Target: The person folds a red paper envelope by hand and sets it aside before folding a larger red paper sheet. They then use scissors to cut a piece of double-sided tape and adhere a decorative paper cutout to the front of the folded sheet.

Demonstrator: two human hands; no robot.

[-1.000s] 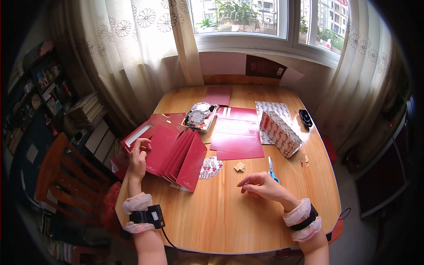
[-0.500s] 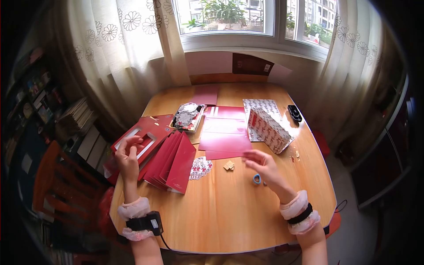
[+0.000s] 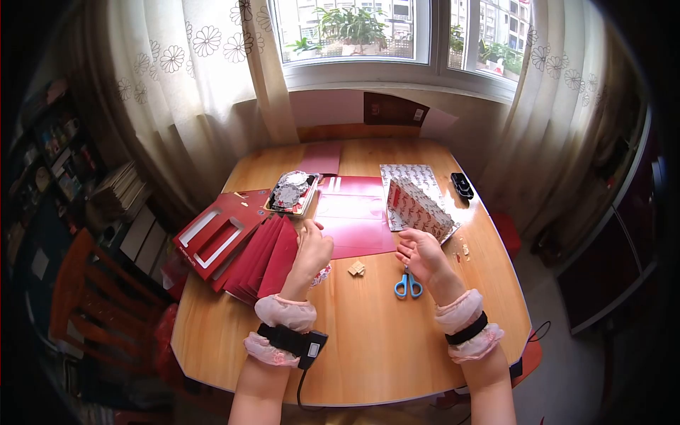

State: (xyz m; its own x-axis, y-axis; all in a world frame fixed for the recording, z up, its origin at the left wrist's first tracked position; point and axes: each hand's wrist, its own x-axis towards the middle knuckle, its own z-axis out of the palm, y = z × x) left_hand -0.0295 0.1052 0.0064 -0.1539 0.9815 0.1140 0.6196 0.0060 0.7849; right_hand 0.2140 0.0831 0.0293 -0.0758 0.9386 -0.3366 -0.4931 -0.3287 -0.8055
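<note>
My left hand (image 3: 314, 251) hovers by the right edge of the folded red card pages (image 3: 265, 261), its fingers loosely bent, with nothing visible in it. My right hand (image 3: 423, 258) is open, palm turned inward and fingers apart, just above blue-handled scissors (image 3: 409, 286), whose blades it partly hides. A large red sheet (image 3: 354, 212) lies flat beyond and between both hands. Near its front edge is a small pile of tan squares (image 3: 356, 268). A patterned paper cut-out (image 3: 322, 275) is partly hidden behind my left hand.
A tray (image 3: 312, 202) of cut-outs stands behind the pages. A red folder with a window (image 3: 216, 241) lies at left. At right are a folded patterned card (image 3: 425, 216), a patterned sheet (image 3: 407, 171) and a black object (image 3: 462, 185). Scraps (image 3: 465, 251) lie near the right edge.
My left hand has moved right, from over the red folder to beside the card pages. My right hand has turned palm inward; more of the scissors shows. The view has shifted slightly.
</note>
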